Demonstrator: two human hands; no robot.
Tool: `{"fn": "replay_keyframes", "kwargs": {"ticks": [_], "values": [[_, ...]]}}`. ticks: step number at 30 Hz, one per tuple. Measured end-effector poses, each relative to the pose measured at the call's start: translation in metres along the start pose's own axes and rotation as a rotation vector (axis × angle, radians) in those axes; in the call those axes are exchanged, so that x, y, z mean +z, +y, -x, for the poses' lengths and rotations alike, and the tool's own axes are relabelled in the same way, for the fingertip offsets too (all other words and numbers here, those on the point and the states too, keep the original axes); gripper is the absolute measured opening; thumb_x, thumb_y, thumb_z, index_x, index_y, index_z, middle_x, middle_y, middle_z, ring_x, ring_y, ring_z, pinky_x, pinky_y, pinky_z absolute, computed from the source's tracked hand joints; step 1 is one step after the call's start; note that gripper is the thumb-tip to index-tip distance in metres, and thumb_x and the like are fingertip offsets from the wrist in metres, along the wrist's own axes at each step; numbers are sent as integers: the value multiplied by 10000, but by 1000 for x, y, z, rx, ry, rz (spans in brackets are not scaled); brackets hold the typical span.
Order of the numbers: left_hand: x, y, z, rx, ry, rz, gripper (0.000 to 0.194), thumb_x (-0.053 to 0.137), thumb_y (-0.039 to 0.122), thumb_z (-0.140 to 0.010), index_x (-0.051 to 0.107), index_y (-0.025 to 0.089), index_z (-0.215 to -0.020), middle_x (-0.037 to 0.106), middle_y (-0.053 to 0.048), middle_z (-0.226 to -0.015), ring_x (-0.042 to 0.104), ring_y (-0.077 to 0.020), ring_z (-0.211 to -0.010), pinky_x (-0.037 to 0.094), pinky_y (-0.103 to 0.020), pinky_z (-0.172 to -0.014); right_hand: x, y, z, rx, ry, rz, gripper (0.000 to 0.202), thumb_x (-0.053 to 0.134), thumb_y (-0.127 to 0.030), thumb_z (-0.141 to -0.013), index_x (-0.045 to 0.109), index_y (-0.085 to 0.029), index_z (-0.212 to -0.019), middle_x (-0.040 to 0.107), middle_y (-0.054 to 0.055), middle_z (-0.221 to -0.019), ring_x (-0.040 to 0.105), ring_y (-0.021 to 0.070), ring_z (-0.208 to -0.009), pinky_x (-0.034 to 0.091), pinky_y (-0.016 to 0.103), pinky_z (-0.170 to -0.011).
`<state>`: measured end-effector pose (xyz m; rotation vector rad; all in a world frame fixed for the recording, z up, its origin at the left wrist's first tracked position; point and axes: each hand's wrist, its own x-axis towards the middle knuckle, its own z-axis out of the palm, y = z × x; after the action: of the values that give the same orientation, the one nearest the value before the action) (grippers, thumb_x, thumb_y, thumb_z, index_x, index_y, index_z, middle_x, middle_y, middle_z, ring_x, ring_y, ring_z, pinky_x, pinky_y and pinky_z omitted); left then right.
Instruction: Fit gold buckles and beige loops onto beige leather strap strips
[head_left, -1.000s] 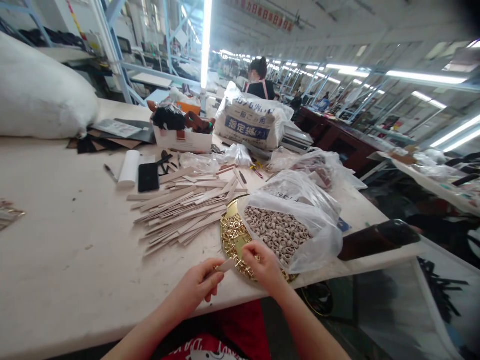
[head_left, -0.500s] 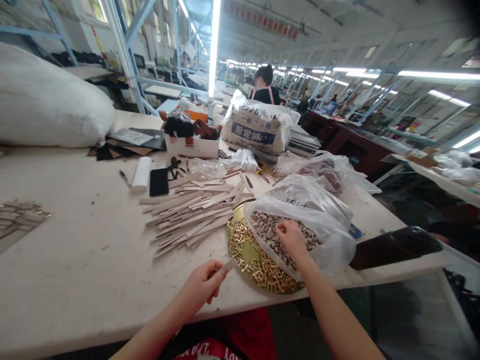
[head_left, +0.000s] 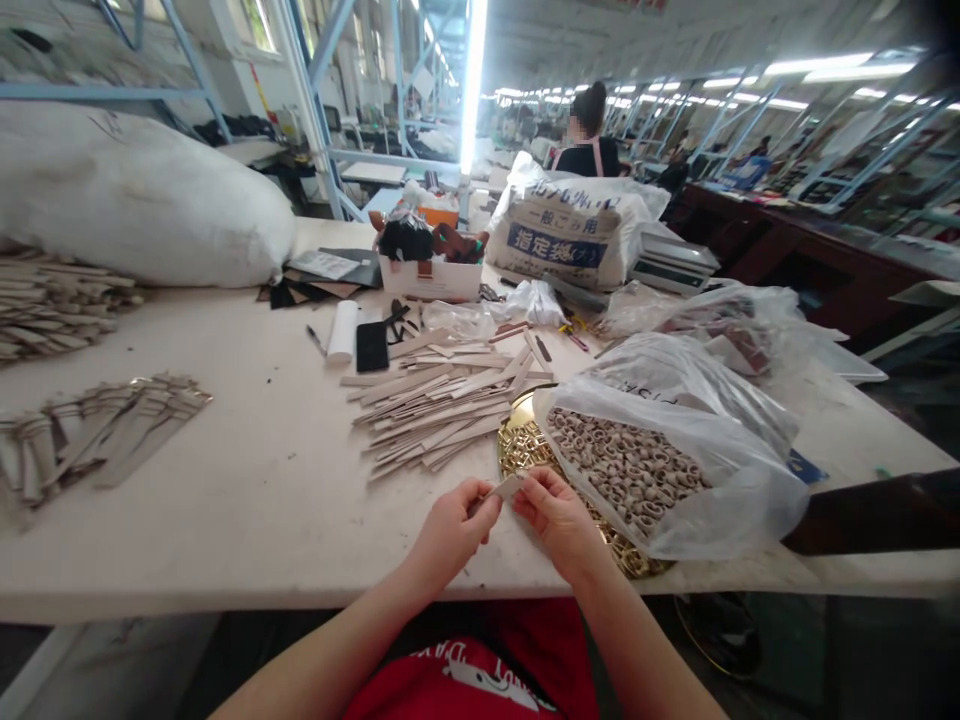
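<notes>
Over the table [head_left: 225, 500], both hands pinch a flat strip [head_left: 508, 489].

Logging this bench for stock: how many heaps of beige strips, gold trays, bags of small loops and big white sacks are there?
Heaps of beige strips: 3
Gold trays: 1
Bags of small loops: 1
Big white sacks: 2
Total: 7

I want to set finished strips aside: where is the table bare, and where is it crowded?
Bare tabletop lies between the strip pile and the stacked strips at the left, and toward the white sack. Right of the hands it is crowded: gold tray, plastic bag of loops.
</notes>
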<state>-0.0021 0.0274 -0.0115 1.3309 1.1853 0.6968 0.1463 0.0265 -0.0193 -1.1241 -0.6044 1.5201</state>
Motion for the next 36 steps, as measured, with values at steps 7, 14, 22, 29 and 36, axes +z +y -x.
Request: {"fn": "replay_keyframes", "kwargs": {"ticks": [7, 14, 22, 29, 36], "values": [[-3, -1, 1, 44, 50, -133, 274, 433, 406, -801, 544, 167, -728, 430, 64, -481, 393, -78, -442, 304, -185, -457, 2, 15, 4, -22, 0, 66, 261, 709, -404, -623, 571, -182, -639, 552, -28, -604, 488, 95, -560, 417, 243, -573], [-14, -2, -1, -22, -210, -265, 239, 428, 352, -763, 541, 169, -658, 445, 57, -463, 401, -85, -429, 267, -186, -413, -7, 10, 11, -102, -29, 343, 236, 697, -379, -630, 593, -196, -736, 565, -40, -605, 514, 102, -524, 408, 252, -554], [-16, -2, 7, -30, -216, -132, 281, 405, 217, -760, 458, 180, -1033, 511, 63, -584, 409, -76, -469, 305, -171, -450, -7, 16, 12, -7, -78, 333, 242, 694, -391, -633, 615, -191, -745, 568, -36, -611, 508, 97, -539, 413, 252, -569], [-14, -13, 8, 15, -179, -91, 232, 395, 197, -779, 397, 174, -1010, 558, 37, -643, 459, -89, -532, 358, -194, -509, -4, 26, 21, 29, -123, 135, 309, 555, -495, -744, 620, -193, -762, 588, -5, -682, 536, 120, -606, 430, 270, -598], [-14, -15, 10, 26, -55, -309, 202, 461, 303, -784, 433, 183, -943, 547, 33, -635, 508, -118, -568, 354, -217, -529, -6, 36, 25, 310, -216, -82, 235, 683, -365, -680, 608, -199, -828, 516, -43, -661, 438, 58, -521, 379, 199, -522]]}}
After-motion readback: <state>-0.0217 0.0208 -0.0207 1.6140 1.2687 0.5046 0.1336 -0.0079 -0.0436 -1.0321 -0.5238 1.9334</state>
